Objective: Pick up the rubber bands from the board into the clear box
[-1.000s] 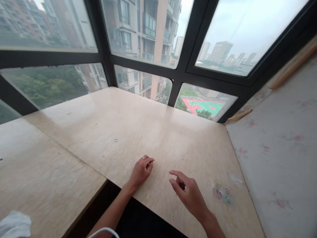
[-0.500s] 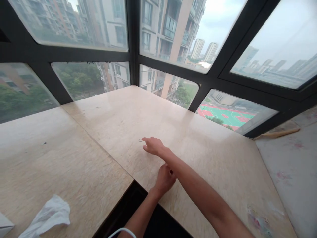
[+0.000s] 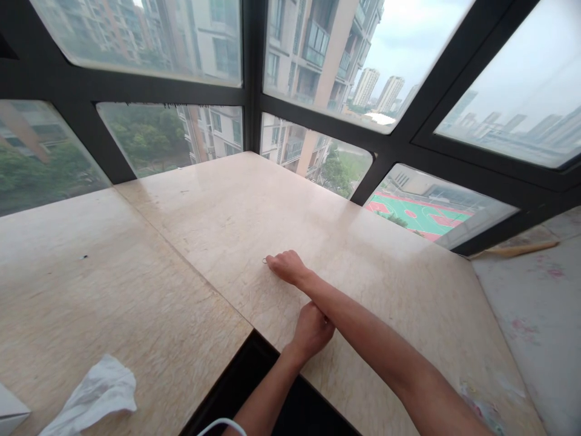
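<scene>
My right hand [image 3: 287, 266] reaches across the pale marble-patterned surface [image 3: 218, 230], fingers closed at a small thin metal ring [image 3: 264, 260]. The ring's edge shows at the fingertips, and the rest is hidden by them. Nearer to me, my left hand [image 3: 312, 330] is closed in a fist, its knuckles just under my right forearm, which crosses over it. Whatever the left fingers hold, if anything, is hidden.
At the lower left lie a crumpled white tissue [image 3: 102, 387] and a white box corner [image 3: 11, 412]. A tiny dark bit [image 3: 84, 257] sits farther left. Clear plastic wrapping [image 3: 481, 406] lies lower right. A white cable [image 3: 222, 422] crosses my left forearm. Dark-framed windows [image 3: 252, 97] border the surface.
My right fingers have drawn together at the ring, where the thumb and index finger were apart. The view has shifted slightly, and my left hand stays under the right forearm.
</scene>
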Tool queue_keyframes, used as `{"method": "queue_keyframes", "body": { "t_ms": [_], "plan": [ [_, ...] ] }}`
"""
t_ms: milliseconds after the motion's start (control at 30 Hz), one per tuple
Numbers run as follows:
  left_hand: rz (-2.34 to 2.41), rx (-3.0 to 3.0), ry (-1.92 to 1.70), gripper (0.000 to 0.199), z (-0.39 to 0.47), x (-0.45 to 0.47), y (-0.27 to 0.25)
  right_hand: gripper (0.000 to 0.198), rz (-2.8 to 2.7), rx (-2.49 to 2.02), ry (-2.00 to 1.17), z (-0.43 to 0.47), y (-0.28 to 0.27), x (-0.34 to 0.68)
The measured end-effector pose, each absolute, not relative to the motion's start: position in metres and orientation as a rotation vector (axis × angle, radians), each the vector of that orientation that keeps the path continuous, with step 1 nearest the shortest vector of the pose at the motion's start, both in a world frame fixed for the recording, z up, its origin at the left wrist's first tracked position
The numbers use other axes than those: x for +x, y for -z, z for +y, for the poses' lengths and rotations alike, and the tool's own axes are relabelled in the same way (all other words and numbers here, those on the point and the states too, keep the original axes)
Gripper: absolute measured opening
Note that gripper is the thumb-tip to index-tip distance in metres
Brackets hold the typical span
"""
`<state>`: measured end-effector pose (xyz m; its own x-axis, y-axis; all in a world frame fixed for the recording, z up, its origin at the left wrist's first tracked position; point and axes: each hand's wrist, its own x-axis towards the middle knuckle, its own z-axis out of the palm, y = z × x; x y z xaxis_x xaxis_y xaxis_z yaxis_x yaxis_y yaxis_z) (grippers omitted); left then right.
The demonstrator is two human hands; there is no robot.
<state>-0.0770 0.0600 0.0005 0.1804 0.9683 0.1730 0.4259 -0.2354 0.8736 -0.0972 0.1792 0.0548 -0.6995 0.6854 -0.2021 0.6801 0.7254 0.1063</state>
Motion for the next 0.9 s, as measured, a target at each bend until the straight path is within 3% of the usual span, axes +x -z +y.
{"method": "queue_keyframes", "body": {
  "t_ms": [300, 533, 700, 900],
  "plan": [
    [1.304, 1.835, -0.996, 0.018, 0.0596, -0.0771, -0.001, 0.025, 2.701, 1.124, -0.074, 0.1759, -0.052, -0.0901],
    [1.341, 1.834, -0.964, 0.02, 0.0608, -0.0753, 0.0024, 0.033, 2.717, 1.176, -0.098, 0.1751, -0.0512, -0.0924],
    [1.363, 1.761, -0.977, 0.022, 0.0598, -0.0761, -0.0005, 0.025, 2.719, 1.099, -0.092, 0.1814, -0.0499, -0.0979],
    [1.36, 1.825, -0.969, 0.022, 0.0584, -0.0757, -0.001, 0.029, 2.754, 1.018, -0.113, 0.1783, -0.0487, -0.0915]
  ]
}}
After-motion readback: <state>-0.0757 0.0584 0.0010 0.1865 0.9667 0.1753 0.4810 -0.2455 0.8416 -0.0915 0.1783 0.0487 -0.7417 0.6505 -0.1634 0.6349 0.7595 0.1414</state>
